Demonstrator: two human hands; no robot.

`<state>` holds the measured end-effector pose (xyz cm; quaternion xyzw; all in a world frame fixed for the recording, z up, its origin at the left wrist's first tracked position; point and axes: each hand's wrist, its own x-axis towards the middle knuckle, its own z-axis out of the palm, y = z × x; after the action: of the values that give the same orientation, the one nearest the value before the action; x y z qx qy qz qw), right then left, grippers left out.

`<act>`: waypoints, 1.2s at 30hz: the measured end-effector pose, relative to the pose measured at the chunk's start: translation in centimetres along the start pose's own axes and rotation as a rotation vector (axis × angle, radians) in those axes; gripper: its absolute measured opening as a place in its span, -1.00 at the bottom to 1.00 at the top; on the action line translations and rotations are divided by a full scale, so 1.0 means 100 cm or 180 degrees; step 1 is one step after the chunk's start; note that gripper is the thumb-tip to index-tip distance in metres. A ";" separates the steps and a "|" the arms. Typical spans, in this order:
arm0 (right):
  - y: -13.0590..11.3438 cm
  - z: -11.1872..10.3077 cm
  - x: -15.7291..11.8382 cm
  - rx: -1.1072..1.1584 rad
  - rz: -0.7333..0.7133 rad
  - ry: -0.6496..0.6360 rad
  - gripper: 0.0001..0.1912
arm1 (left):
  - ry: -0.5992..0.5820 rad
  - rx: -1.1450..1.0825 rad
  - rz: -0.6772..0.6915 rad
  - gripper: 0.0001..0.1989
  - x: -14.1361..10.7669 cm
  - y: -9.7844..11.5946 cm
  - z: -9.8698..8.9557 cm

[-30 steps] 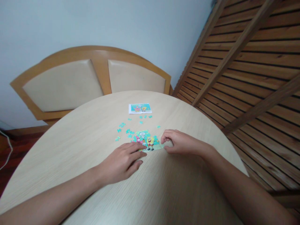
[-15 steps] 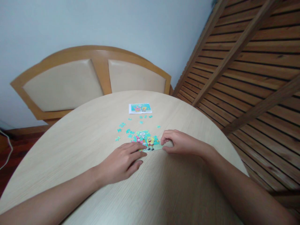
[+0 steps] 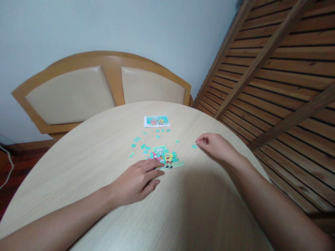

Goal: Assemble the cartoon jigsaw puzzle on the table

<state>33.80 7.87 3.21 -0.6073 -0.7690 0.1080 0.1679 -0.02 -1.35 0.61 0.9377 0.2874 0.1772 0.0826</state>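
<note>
We had the partly joined jigsaw (image 3: 169,161) near the middle of the round table (image 3: 104,146), its long axis running roughly left to right and its cartoon figures' heads pointing toward the far edge. Our left hand (image 3: 140,179) lay loosely open, fingertips on its lower left. Our right hand (image 3: 216,144) pinched its fingertips together just beside a loose piece (image 3: 194,146), toward the right edge; we couldn't tell whether it gripped anything. The picture card (image 3: 157,121) lay nearer the far edge, any lettering too small to read.
</note>
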 end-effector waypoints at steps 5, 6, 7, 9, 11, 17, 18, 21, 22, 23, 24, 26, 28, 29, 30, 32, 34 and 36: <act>-0.001 0.005 0.000 0.0099 -0.0069 -0.0258 -0.79 | -0.0034 -0.0031 0.0032 -0.72 -0.001 0.000 0.000; -0.002 0.006 0.000 0.0068 -0.0074 -0.0293 -0.78 | -0.0059 -0.0045 0.0039 -0.71 -0.001 0.000 -0.001; -0.002 0.007 0.000 0.0027 -0.0067 -0.0315 -0.77 | -0.0085 -0.0062 0.0048 -0.71 -0.001 0.000 -0.001; -0.003 0.008 0.000 -0.0045 -0.0054 -0.0334 -0.76 | -0.0114 -0.0107 0.0082 -0.71 0.000 0.000 -0.001; -0.002 0.008 0.000 -0.0081 -0.0042 -0.0335 -0.77 | -0.0113 -0.0155 0.0141 -0.71 0.000 0.000 -0.001; -0.005 0.007 0.000 -0.0142 0.0080 -0.0413 -0.80 | -0.0150 -0.0271 0.0352 -0.74 0.002 0.002 -0.001; -0.005 0.007 -0.001 -0.0145 0.0100 -0.0438 -0.80 | -0.0162 -0.0293 0.0378 -0.74 0.002 0.002 -0.001; -0.007 0.008 -0.001 -0.0122 0.0122 -0.0462 -0.80 | -0.0205 -0.0371 0.0434 -0.75 0.002 0.003 -0.002; -0.008 0.008 -0.002 -0.0101 0.0132 -0.0471 -0.80 | -0.0217 -0.0404 0.0451 -0.75 0.002 0.003 -0.003; -0.009 0.008 -0.002 -0.0079 0.0141 -0.0481 -0.80 | -0.0224 -0.0438 0.0472 -0.76 0.002 0.003 -0.003; -0.009 0.009 -0.002 -0.0060 0.0141 -0.0494 -0.81 | -0.0234 -0.0478 0.0500 -0.76 0.002 0.003 -0.004; -0.010 0.010 -0.003 -0.0044 0.0102 -0.0501 -0.82 | -0.0250 -0.0559 0.0555 -0.75 0.002 0.004 -0.004; -0.011 0.012 -0.003 -0.0042 0.0029 -0.0467 -0.83 | -0.0275 -0.0640 0.0603 -0.74 0.003 0.004 -0.004; -0.011 0.012 -0.003 -0.0040 -0.0010 -0.0448 -0.83 | -0.0300 -0.0674 0.0622 -0.73 0.003 0.005 -0.004; -0.012 0.013 -0.003 -0.0035 -0.0038 -0.0433 -0.84 | -0.0313 -0.0694 0.0632 -0.73 0.004 0.005 -0.004; -0.013 0.013 -0.004 -0.0031 -0.0064 -0.0422 -0.85 | -0.0232 -0.0670 0.0571 -0.71 0.005 0.004 -0.004; -0.014 0.013 -0.004 -0.0036 -0.0065 -0.0404 -0.85 | 0.0007 -0.0526 0.0351 -0.70 0.005 0.000 -0.005; -0.016 0.014 -0.005 -0.0033 -0.0071 -0.0367 -0.84 | 0.0313 -0.0284 0.0004 -0.70 0.004 -0.009 -0.008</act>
<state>31.94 7.09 2.48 -0.5923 -0.7847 0.1369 0.1215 -0.43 -0.34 1.21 0.9234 0.2823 0.2358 0.1099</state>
